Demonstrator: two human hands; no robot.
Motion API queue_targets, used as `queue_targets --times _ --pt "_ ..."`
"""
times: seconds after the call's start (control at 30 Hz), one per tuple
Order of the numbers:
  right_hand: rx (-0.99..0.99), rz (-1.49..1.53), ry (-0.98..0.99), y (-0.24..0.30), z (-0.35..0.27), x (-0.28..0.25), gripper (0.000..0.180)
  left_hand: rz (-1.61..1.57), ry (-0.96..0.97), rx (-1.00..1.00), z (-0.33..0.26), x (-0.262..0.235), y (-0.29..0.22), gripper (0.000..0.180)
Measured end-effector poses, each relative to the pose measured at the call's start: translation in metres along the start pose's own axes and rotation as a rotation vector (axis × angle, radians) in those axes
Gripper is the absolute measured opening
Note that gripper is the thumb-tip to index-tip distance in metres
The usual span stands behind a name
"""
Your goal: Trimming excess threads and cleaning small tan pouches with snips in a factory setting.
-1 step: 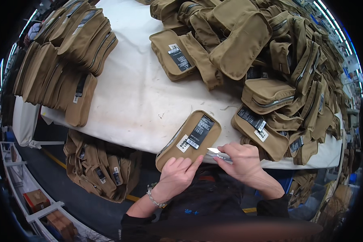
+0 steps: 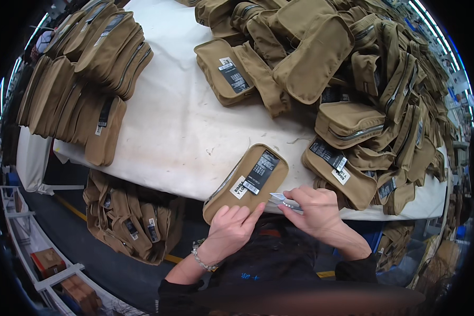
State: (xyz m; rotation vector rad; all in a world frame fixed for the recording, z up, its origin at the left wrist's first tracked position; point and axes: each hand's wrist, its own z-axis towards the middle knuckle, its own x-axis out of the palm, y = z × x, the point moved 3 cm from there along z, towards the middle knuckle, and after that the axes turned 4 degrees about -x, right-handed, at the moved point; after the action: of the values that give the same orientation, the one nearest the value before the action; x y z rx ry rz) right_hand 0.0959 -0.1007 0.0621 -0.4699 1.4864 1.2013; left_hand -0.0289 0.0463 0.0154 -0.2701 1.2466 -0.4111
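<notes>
A tan zippered fabric pouch [image 2: 221, 207] lies slanted at the table's front edge, its near end reaching past the edge. On its top are a black printed tag [image 2: 264, 166] and a white label [image 2: 238, 188]. My left hand [image 2: 230, 227] grips the near end, fingers closed on it and the index finger stretched along its right side. My right hand [image 2: 317, 208] is closed around small silver thread snips [image 2: 285, 200], partly hidden by the fingers. The snips' pointed tip faces left, close to the pouch's right edge.
A loose heap of similar pouches [image 2: 316, 58] covers the right and far side of the white-covered table [image 2: 168, 105]. Neat stacks of pouches [image 2: 106, 63] stand at the left. Below the front edge, a container of pouches [image 2: 129, 221] sits near the floor.
The snips in my right hand have turned very slightly, and their tip catches the light differently. Both hands and the pouch stay in place.
</notes>
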Motion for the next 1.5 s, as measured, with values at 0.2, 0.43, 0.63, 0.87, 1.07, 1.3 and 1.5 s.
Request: queue_targets --times 0.2,0.43,0.63,0.87,1.07,1.3,1.5 --pt "-0.010 -0.006 -0.030 0.001 -0.004 0.004 0.019 -0.002 0.011 0.016 0.000 -0.001 -0.001 0.049" --pt "-0.018 -0.016 -0.088 0.002 -0.010 0.013 0.019 -0.005 0.020 0.013 0.000 -0.001 -0.001 0.048" --pt "-0.001 0.017 -0.114 0.001 -0.014 0.019 0.021 -0.055 -0.006 -0.023 -0.001 0.002 -0.001 0.046" --pt "0.049 0.136 -0.211 -0.008 -0.022 0.032 0.021 -0.061 -0.022 -0.030 0.000 0.002 -0.001 0.045" --pt "0.044 0.170 -0.240 -0.011 -0.026 0.040 0.017 -0.069 -0.020 -0.031 0.000 0.004 -0.001 0.044" --pt "0.096 0.179 -0.249 -0.013 -0.023 0.023 0.017 -0.031 0.006 -0.024 -0.001 0.002 -0.002 0.046" --pt "0.074 0.168 -0.184 -0.010 -0.023 0.020 0.019 -0.040 -0.014 -0.024 0.000 0.003 -0.002 0.045"
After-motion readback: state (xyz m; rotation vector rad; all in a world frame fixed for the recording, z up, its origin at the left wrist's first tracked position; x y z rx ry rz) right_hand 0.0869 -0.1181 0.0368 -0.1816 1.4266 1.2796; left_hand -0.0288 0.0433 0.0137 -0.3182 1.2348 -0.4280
